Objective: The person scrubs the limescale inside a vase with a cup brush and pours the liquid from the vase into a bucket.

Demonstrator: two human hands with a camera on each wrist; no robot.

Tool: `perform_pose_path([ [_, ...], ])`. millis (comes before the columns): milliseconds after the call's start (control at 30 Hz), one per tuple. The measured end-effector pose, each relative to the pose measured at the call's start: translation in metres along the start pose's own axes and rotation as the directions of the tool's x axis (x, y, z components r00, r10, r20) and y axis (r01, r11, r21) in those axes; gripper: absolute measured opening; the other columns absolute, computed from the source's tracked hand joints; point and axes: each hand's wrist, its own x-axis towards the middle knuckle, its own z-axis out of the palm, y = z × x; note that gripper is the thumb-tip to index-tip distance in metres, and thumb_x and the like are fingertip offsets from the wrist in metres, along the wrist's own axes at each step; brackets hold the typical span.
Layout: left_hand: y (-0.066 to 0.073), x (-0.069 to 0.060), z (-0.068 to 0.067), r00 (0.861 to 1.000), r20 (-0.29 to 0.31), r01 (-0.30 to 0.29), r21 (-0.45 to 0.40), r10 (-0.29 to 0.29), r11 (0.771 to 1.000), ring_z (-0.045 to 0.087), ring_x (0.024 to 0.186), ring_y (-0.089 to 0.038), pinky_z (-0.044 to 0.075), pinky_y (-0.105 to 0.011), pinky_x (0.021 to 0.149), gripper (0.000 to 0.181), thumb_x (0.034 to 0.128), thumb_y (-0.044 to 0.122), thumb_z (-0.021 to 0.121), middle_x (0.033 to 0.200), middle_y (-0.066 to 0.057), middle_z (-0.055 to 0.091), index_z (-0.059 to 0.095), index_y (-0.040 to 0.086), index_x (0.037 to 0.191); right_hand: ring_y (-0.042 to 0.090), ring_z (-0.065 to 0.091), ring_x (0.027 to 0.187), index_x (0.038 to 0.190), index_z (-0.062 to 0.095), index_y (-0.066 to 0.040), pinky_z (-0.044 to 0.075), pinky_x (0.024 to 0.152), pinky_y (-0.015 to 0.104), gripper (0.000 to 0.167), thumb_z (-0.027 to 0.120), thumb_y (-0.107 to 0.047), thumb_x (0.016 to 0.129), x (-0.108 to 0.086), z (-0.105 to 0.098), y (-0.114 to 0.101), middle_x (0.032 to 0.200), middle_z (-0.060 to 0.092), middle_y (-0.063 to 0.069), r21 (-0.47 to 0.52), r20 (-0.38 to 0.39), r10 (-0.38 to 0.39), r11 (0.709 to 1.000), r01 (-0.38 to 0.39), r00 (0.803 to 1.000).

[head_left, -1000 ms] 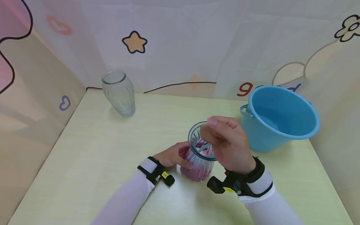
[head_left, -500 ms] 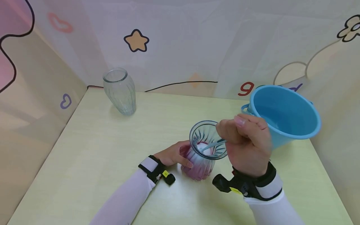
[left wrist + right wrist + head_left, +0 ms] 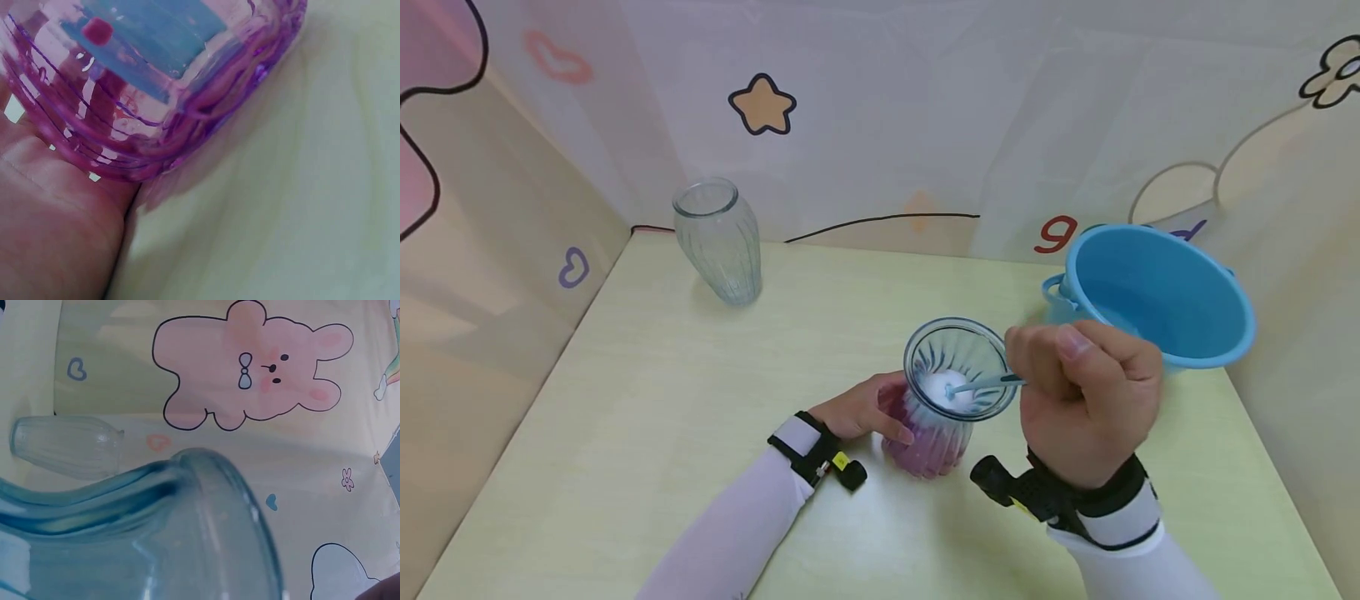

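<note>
My left hand (image 3: 872, 408) grips the side of a ribbed glass vase (image 3: 936, 450), blue-tinted at the rim and pink-purple at the base, which stands on the table. In the head view my right hand (image 3: 1090, 400) holds a light-blue-handled bottle brush (image 3: 992, 382) in a fist at the vase's right rim. The brush's white rounded head sits inside the vase. In the left wrist view the palm (image 3: 56, 219) lies against the vase's purple base (image 3: 156, 144), and a pale blue shape shows through the glass. The right wrist view is mostly filled by the blurred vase rim (image 3: 206, 487).
A clear ribbed glass vase (image 3: 722, 250) stands at the table's back left. A blue bucket (image 3: 1150, 292) stands at the back right, just behind my right hand. A printed cloth (image 3: 865, 108) hangs behind and beside the table (image 3: 625, 433).
My right hand has moved right from over the vase's mouth, and the brush handle now leans against the right rim. The white head shows more fully. My left hand keeps its grip.
</note>
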Motion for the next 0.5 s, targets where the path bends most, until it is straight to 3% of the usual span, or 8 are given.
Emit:
perform_pose_path([
  [167,0.001,0.001,0.0,1.0,-0.006,0.016,0.021,-0.016,1.0,0.044,0.141,-0.019,0.033,-0.041,0.124,0.108,0.0722,0.058,0.089,0.154,-0.016,0.048,0.042,0.009,0.156,0.013,0.026,0.044,0.053,0.029,-0.004,0.015,0.045,0.019,0.046,0.045,0.006,0.095,-0.001,0.002,0.002,0.051,0.025,0.004,0.008,0.025,-0.029,1.0,0.028,0.999],
  [500,0.002,0.0,0.001,1.0,-0.005,0.017,0.017,-0.017,1.0,0.046,0.14,-0.02,0.032,-0.042,0.124,0.101,0.0756,0.052,0.088,0.152,-0.014,0.051,0.043,0.009,0.155,0.013,0.025,0.043,0.053,0.029,-0.004,0.014,0.044,0.021,0.048,0.049,0.006,0.095,-0.003,-0.007,0.012,0.05,0.026,0.005,-0.053,0.013,-0.042,0.998,0.042,0.999],
])
